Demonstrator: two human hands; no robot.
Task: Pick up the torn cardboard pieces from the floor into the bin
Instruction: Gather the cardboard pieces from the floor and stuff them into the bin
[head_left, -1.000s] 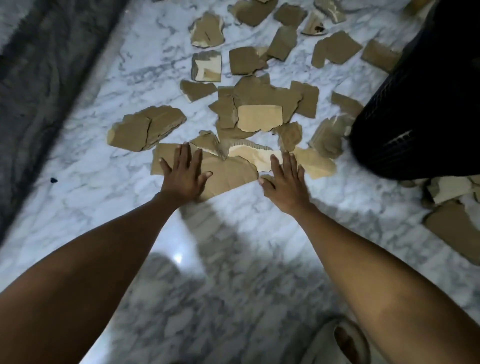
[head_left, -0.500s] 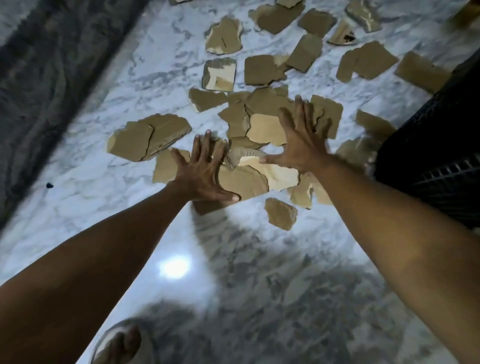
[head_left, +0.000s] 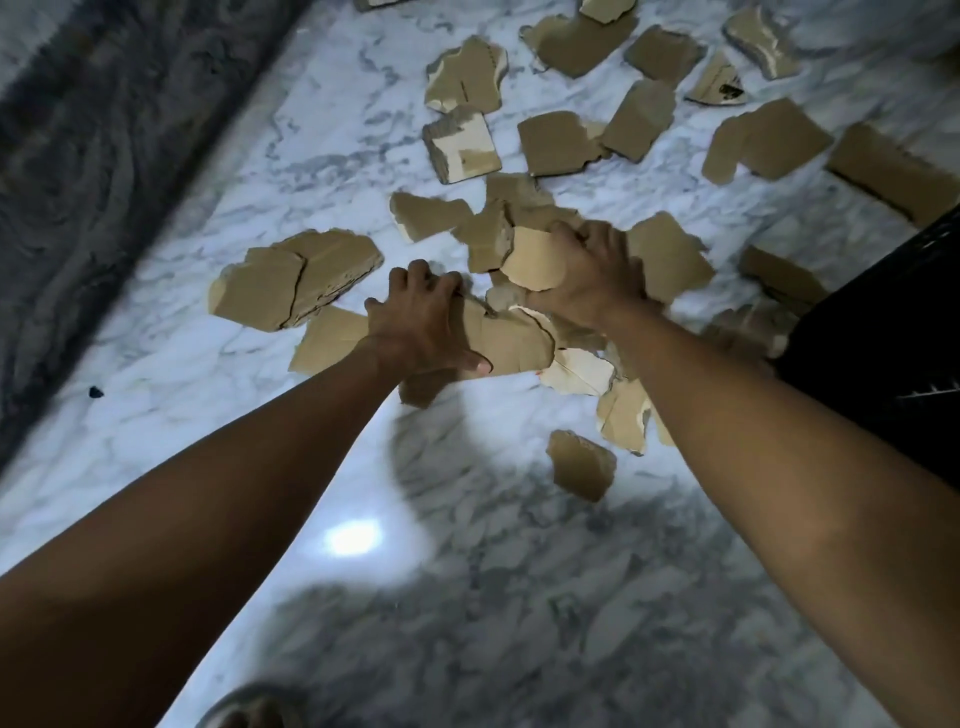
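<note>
Where fingers lay flat, both hands (head_left: 423, 319) (head_left: 589, 273) now clutch cardboard (head_left: 535, 257).

Two hands (head_left: 426, 317), one black bin (head_left: 883, 332), roughly two dozen cardboard pieces (head_left: 291, 283).

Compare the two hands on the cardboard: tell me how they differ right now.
The left hand grips a large flat brown piece low on the floor; the right hand clutches a paler piece farther out in the pile. The left thumb is spread wide; the right thumb is hidden. Both have curled fingers.
</note>
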